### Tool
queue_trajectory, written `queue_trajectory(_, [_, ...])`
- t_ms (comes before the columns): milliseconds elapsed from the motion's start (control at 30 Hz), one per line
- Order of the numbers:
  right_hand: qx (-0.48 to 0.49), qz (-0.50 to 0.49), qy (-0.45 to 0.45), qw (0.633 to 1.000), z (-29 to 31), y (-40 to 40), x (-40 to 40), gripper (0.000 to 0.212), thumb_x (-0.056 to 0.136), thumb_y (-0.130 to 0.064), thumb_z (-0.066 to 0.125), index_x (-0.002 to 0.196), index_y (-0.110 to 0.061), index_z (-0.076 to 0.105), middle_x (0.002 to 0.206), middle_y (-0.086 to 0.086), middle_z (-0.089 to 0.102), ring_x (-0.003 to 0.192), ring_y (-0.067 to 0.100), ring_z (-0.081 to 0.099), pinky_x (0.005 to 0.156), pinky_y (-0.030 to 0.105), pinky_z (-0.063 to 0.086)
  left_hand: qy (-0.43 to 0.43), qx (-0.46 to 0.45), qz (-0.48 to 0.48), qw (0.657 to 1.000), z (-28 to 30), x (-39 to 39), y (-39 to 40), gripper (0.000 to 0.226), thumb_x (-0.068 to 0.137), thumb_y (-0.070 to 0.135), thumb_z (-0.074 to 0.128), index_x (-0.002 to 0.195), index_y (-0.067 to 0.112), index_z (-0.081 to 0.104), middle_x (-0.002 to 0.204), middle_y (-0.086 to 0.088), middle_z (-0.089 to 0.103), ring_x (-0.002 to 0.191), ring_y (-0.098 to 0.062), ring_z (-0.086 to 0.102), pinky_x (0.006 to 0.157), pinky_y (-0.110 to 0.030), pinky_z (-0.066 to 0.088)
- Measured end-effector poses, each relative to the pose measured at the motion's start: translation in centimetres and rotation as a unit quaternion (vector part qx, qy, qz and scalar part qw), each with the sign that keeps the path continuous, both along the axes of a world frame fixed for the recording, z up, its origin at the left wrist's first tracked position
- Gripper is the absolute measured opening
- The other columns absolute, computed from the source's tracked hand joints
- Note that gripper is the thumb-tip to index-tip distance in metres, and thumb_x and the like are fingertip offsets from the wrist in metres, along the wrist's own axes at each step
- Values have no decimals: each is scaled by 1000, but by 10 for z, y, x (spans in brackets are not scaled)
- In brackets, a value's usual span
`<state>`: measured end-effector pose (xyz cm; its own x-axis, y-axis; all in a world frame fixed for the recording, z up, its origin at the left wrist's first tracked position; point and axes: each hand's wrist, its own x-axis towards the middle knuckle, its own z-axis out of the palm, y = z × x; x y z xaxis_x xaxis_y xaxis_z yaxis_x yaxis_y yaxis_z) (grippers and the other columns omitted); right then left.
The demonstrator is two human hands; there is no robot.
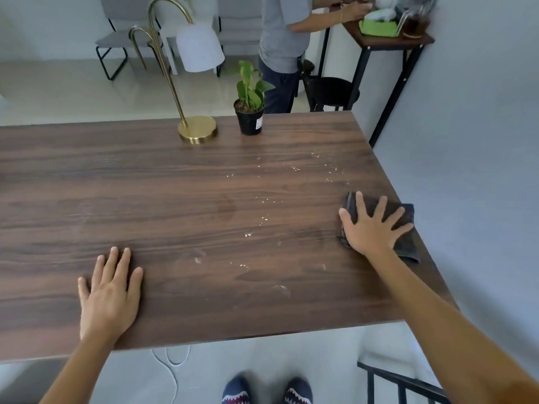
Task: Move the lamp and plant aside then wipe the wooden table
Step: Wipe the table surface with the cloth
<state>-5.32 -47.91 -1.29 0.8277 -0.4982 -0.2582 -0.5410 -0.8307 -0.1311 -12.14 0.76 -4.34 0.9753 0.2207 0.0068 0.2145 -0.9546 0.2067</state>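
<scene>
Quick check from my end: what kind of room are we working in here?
Probably a home living or dining area, though a small office is possible. A wooden table carries a brass lamp and a potted plant, grey chairs stand on the tiled floor, and a side table sits by the wall.

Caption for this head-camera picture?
Right hand presses dark cloth on crumb-strewn wooden table; left hand rests flat.

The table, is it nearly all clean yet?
Not yet. The lamp and plant already stand at the far edge. The right hand presses a dark cloth flat near the table's right edge; the left hand rests flat. White specks remain to wipe.
</scene>
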Motion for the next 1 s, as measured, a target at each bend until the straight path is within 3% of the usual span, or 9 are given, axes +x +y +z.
queue_trajectory(133, [29, 186, -42, 981, -12, 112, -19, 67, 91, -72, 14, 152, -48, 1, 166, 9, -6, 148, 46, -10, 111, 72, -6, -9, 1, -12, 1000, -6, -1, 6, 56, 98, 49, 23, 148, 24, 27, 159, -1, 20, 147, -24, 10, 113, -56, 9])
queue_trajectory(233, [38, 312, -81, 946, -12, 150, -102, 60, 95, -67, 24, 152, -47, 19, 165, 6, 14, 150, 41, 10, 113, 70, 9, -9, 6, -17, 1000, -10, 1, 13, 60, 95, 55, 16, 147, 26, 27, 159, -2, 21, 146, -26, 13, 112, -58, 11])
queue_trajectory(367, [-26, 179, -52, 982, -10, 47, -157, 66, 89, -76, 5, 150, -53, 6, 166, -2, 9, 151, 35, 8, 115, 68, 8, -2, -5, -35, 999, -17, 6, 18, 70, 92, 60, 8, 147, 23, 28, 158, -5, 22, 146, -30, 13, 114, -61, 13])
queue_trajectory(533, [-31, -70, -15, 997, -3, -9, -60, 80, 80, -82, -1, 152, -48, -1, 166, 9, -3, 148, 46, -5, 111, 73, 1, -8, -26, -9, 1000, 0, 1, -1, 66, 92, 60, 11, 146, 27, 28, 159, -2, 21, 146, -26, 12, 111, -62, 10])
queue_trajectory(667, [2, 67, -34, 997, -13, 92, -4, 71, 92, -71, 12, 154, -42, -1, 165, 12, -7, 148, 45, -10, 112, 71, -6, 1, -21, -10, 1000, 0, 1, 2, 65, 91, 59, 11, 147, 28, 26, 160, 0, 18, 147, -25, 10, 112, -60, 9])
queue_trajectory(767, [5, 244, -91, 965, -18, 147, -71, 66, 94, -66, 24, 154, -41, 15, 166, 9, 9, 151, 40, 6, 115, 68, 4, 0, -16, -12, 1000, -2, 0, 3, 66, 91, 59, 11, 147, 29, 26, 159, -1, 19, 147, -26, 11, 112, -60, 9])
queue_trajectory(833, [4, 286, -115, 951, -19, 124, -125, 64, 94, -69, 25, 153, -43, 21, 164, 3, 18, 150, 36, 17, 116, 65, 15, 1, -17, -6, 1000, 0, 0, 1, 65, 91, 58, 12, 147, 28, 27, 159, 0, 20, 147, -25, 11, 112, -59, 9])
queue_trajectory(900, [-33, 248, -81, 965, -15, 69, -141, 68, 90, -75, 16, 153, -47, 13, 165, 1, 16, 150, 37, 15, 116, 66, 14, 5, -17, -2, 1000, 3, 0, -1, 63, 92, 55, 13, 148, 28, 26, 159, 1, 19, 147, -23, 9, 113, -57, 7])
queue_trajectory(1000, [-34, 53, -13, 998, -7, 12, -78, 75, 83, -82, 6, 151, -52, -1, 166, 3, 1, 150, 42, -1, 114, 70, 2, 18, -22, -1, 1000, 5, 0, -4, 55, 98, 48, 19, 149, 28, 23, 160, 2, 14, 148, -20, 5, 115, -53, 3])
